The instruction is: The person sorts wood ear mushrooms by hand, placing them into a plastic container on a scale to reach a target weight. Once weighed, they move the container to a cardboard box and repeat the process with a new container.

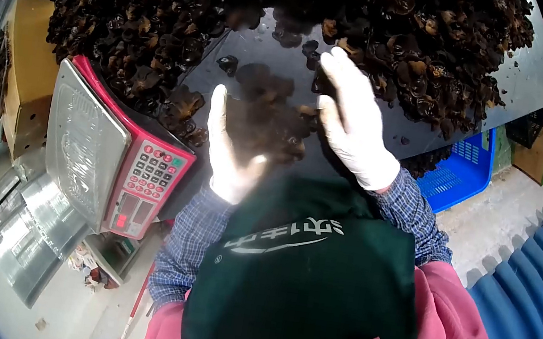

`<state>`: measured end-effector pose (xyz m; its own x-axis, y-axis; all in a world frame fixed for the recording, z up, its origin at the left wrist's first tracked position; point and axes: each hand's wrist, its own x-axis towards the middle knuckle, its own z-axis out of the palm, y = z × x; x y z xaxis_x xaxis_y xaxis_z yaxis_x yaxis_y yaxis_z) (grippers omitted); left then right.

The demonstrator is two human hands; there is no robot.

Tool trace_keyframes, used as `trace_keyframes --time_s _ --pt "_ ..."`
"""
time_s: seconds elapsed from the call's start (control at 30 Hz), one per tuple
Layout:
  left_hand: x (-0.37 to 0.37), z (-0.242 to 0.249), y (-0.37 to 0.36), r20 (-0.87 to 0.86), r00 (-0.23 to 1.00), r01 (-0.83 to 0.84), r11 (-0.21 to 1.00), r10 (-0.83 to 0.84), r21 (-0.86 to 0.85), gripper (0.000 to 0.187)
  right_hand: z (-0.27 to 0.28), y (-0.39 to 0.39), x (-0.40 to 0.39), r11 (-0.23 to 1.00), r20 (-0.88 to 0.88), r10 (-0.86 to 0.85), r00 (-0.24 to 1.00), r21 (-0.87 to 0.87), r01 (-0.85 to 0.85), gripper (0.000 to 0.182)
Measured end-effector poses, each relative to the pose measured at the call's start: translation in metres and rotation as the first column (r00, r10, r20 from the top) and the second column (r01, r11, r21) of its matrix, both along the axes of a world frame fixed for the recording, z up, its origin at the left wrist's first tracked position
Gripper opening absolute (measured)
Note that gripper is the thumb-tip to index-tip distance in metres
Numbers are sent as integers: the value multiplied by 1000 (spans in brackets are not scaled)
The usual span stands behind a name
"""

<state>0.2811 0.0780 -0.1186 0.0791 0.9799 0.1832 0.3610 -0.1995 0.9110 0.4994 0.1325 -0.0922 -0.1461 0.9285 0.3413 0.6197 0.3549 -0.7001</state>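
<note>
Head view shows the person's two gloved hands over a dark table [523, 81]. A small heap of dried black mushrooms [266, 121] lies between the palms. The left hand [231, 149] stands open at its left side, fingers straight and touching it. The right hand [356, 122] is open too, flat against its right side. A large mushroom pile [169, 7] lies behind, and a red scale [116, 153] stands well to the left.

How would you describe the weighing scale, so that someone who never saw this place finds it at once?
Start at the dark table heaped with dried black fungus. The scale sits at its edge, beside the gloved left hand. Unlike the brown cardboard box next to it, it has a red body, a silver pan and a keypad.
</note>
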Motion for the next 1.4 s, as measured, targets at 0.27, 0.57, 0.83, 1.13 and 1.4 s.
trace_keyframes --time_s 0.27,0.57,0.83,1.13,1.4 --pt "1 -1 -2 86 996 -29 999 31 -31 113 -5 49 -32 956 -34 169 985 248 -156 35" --pt "-4 -4 3 32 999 -43 999 42 31 106 25 45 -21 974 -164 202 966 133 -181 24" --pt "2 -8 -3 111 991 -73 997 71 17 103 53 144 -1 833 388 -314 867 550 56 44" --pt "-7 -8 0 58 998 -41 998 39 43 101 -1 31 -4 892 398 389 831 63 -448 37" --pt "-11 -14 0 8 999 -43 995 43 87 101 -8 -21 33 939 167 277 946 161 -303 42"
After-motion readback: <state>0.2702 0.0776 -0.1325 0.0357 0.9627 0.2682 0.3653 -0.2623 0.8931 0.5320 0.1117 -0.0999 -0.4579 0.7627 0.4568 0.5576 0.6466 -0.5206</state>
